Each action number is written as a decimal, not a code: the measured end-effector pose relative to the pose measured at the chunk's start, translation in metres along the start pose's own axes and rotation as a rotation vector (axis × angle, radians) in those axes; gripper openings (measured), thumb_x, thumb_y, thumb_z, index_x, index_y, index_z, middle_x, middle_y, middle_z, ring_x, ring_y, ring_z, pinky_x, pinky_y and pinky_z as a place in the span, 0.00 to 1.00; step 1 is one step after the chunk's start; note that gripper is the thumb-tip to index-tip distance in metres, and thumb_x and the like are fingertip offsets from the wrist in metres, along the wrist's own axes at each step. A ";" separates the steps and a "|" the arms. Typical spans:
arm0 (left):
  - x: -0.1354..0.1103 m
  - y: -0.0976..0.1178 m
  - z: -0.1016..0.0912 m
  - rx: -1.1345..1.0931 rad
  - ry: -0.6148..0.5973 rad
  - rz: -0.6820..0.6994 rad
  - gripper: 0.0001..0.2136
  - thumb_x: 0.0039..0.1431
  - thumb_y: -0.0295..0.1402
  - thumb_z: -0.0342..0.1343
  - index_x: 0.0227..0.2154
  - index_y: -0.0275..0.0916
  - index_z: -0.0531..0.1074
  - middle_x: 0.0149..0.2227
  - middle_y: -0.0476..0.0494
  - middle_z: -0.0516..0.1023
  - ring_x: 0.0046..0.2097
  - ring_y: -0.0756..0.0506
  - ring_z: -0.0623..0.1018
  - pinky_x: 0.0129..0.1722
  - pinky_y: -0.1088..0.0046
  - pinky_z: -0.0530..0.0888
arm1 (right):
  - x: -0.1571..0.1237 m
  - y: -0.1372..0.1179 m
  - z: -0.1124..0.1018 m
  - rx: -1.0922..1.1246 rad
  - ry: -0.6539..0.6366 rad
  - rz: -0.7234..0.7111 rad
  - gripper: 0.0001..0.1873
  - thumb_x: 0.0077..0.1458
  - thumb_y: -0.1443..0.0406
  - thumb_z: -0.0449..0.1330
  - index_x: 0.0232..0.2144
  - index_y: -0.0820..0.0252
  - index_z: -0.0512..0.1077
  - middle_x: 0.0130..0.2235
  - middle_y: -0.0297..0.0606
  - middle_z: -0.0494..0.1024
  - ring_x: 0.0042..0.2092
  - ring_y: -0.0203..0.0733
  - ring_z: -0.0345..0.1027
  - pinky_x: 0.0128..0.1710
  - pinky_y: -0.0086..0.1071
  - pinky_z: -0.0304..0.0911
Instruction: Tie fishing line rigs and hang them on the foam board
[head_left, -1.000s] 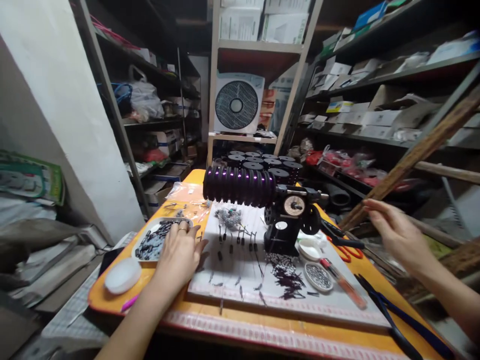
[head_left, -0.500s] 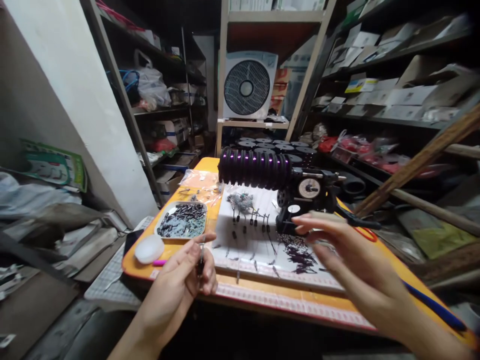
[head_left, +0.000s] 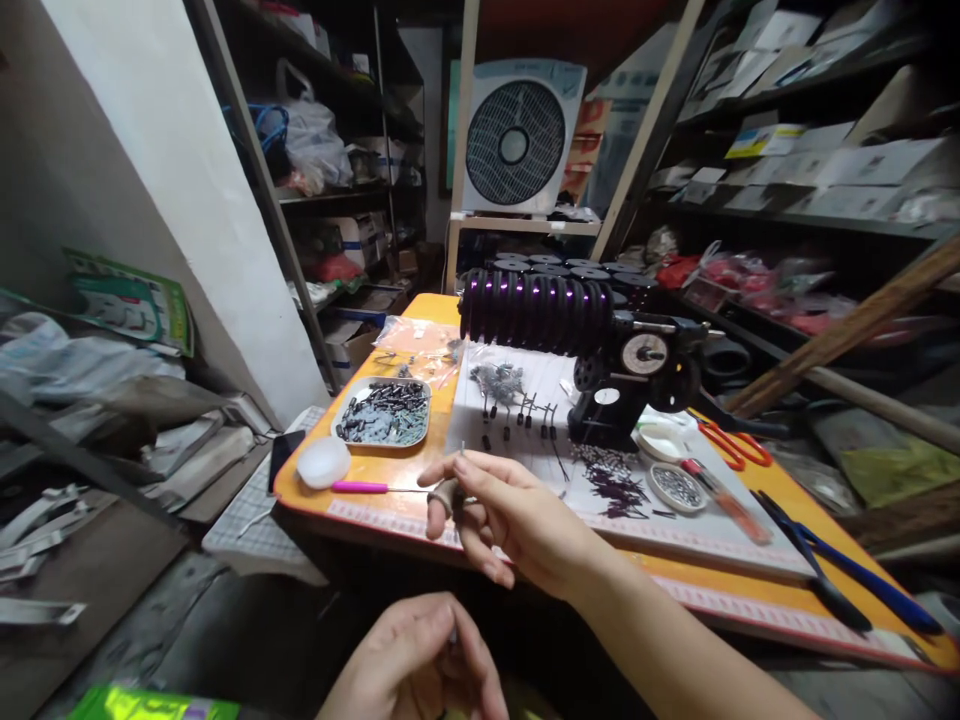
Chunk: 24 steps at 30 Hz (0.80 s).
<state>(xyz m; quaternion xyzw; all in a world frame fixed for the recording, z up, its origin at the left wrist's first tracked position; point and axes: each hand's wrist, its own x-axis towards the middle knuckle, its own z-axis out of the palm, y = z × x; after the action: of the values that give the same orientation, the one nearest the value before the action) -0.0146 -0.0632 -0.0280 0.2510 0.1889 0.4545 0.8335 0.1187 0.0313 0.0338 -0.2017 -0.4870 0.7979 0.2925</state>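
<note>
My right hand (head_left: 517, 515) is above the near edge of the table, thumb and fingertips closed on a small greyish-brown piece (head_left: 448, 495) whose kind is unclear. A thin metallic tip pokes up by the thumb. Lower and nearer to me, my left hand (head_left: 424, 660) has its thumb and fingers pinched together; a tiny grey bit shows between them, too small to name. Behind the right hand lies a purple-handled pick (head_left: 360, 487). A white tray (head_left: 429, 425) holds small black and grey-green parts. Several short black pieces on fine leads (head_left: 525, 428) lie on the white board.
A black winding device (head_left: 611, 410) carries purple-black spools (head_left: 536, 310) over the orange table (head_left: 439, 310). At right are a dish of silver bits (head_left: 675, 488), orange-handled scissors (head_left: 735, 445) and a blue-and-black-handled tool (head_left: 862, 580). A round white container (head_left: 324, 463) stands left.
My right hand has come left from beside the winding device and closed its fingers. My left hand has dropped toward me. The view has shifted slightly.
</note>
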 end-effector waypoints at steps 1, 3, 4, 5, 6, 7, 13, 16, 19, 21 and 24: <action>-0.002 -0.002 0.000 -0.042 -0.008 0.015 0.16 0.64 0.31 0.42 0.26 0.27 0.67 0.26 0.30 0.73 0.27 0.47 0.74 0.28 0.76 0.64 | 0.000 0.002 0.000 0.024 -0.005 0.012 0.16 0.62 0.57 0.48 0.40 0.67 0.62 0.31 0.40 0.70 0.17 0.26 0.59 0.11 0.17 0.50; -0.004 -0.005 -0.002 -0.105 -0.018 0.044 0.17 0.65 0.30 0.39 0.26 0.27 0.67 0.26 0.31 0.73 0.27 0.46 0.74 0.28 0.74 0.65 | 0.001 0.005 -0.001 0.070 0.005 0.015 0.14 0.62 0.58 0.49 0.36 0.67 0.61 0.28 0.37 0.68 0.17 0.27 0.60 0.12 0.18 0.52; -0.004 -0.005 -0.003 -0.119 -0.021 0.053 0.17 0.65 0.30 0.38 0.25 0.27 0.67 0.25 0.31 0.73 0.27 0.46 0.74 0.29 0.73 0.65 | 0.001 0.006 -0.001 0.084 0.013 0.010 0.14 0.62 0.58 0.49 0.36 0.66 0.61 0.28 0.36 0.68 0.17 0.27 0.60 0.12 0.18 0.53; -0.004 -0.005 -0.004 -0.123 -0.023 0.058 0.18 0.65 0.30 0.38 0.25 0.27 0.67 0.25 0.31 0.72 0.27 0.45 0.73 0.29 0.73 0.65 | 0.001 0.008 -0.002 0.092 0.018 0.009 0.14 0.62 0.58 0.49 0.36 0.66 0.61 0.28 0.36 0.68 0.18 0.27 0.60 0.12 0.18 0.53; -0.004 -0.005 -0.004 -0.121 -0.023 0.060 0.18 0.65 0.30 0.38 0.25 0.27 0.68 0.24 0.31 0.72 0.27 0.45 0.73 0.30 0.72 0.65 | 0.002 0.009 -0.003 0.094 0.025 0.006 0.13 0.62 0.58 0.49 0.36 0.66 0.61 0.28 0.36 0.68 0.18 0.27 0.60 0.12 0.18 0.53; -0.004 -0.004 -0.004 -0.114 -0.021 0.056 0.18 0.65 0.30 0.38 0.25 0.26 0.69 0.24 0.31 0.72 0.27 0.45 0.73 0.30 0.72 0.65 | 0.002 0.010 -0.003 0.098 0.031 0.003 0.13 0.62 0.58 0.49 0.36 0.66 0.61 0.28 0.36 0.68 0.18 0.27 0.61 0.12 0.18 0.54; -0.001 0.001 0.003 -0.051 0.006 0.006 0.17 0.65 0.33 0.41 0.31 0.27 0.72 0.21 0.37 0.70 0.23 0.50 0.71 0.25 0.78 0.62 | 0.001 0.008 -0.008 0.108 0.041 -0.024 0.13 0.63 0.58 0.48 0.36 0.65 0.61 0.28 0.36 0.68 0.18 0.27 0.60 0.13 0.18 0.52; -0.001 -0.003 0.000 -0.058 -0.006 0.032 0.16 0.65 0.30 0.40 0.42 0.28 0.71 0.18 0.45 0.64 0.21 0.54 0.66 0.23 0.79 0.59 | -0.001 0.009 -0.010 0.078 0.083 -0.027 0.15 0.62 0.57 0.49 0.38 0.65 0.61 0.31 0.37 0.69 0.18 0.25 0.58 0.13 0.18 0.50; -0.005 -0.008 -0.009 -0.089 -0.007 0.063 0.18 0.64 0.27 0.39 0.55 0.29 0.61 0.21 0.46 0.63 0.21 0.55 0.66 0.23 0.80 0.59 | -0.008 0.015 -0.011 -0.086 0.149 0.004 0.19 0.60 0.56 0.51 0.48 0.63 0.61 0.35 0.39 0.69 0.19 0.24 0.57 0.15 0.18 0.49; -0.009 -0.008 -0.012 -0.078 0.048 0.072 0.21 0.65 0.27 0.37 0.60 0.28 0.47 0.23 0.43 0.67 0.22 0.53 0.68 0.24 0.80 0.62 | -0.015 0.023 -0.009 -0.266 0.192 0.047 0.25 0.59 0.55 0.53 0.55 0.60 0.58 0.35 0.39 0.69 0.20 0.24 0.57 0.16 0.19 0.50; -0.015 -0.003 -0.009 -0.027 0.141 0.089 0.27 0.65 0.28 0.36 0.61 0.33 0.28 0.27 0.39 0.72 0.23 0.53 0.71 0.25 0.81 0.66 | -0.026 0.034 -0.002 -0.555 0.184 -0.006 0.21 0.59 0.56 0.53 0.52 0.59 0.65 0.39 0.41 0.70 0.33 0.30 0.63 0.28 0.23 0.61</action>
<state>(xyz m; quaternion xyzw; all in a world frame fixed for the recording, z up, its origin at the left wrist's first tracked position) -0.0252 -0.0756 -0.0357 0.2151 0.2298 0.5100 0.8005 0.1299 0.0031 0.0033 -0.3440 -0.6586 0.6117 0.2716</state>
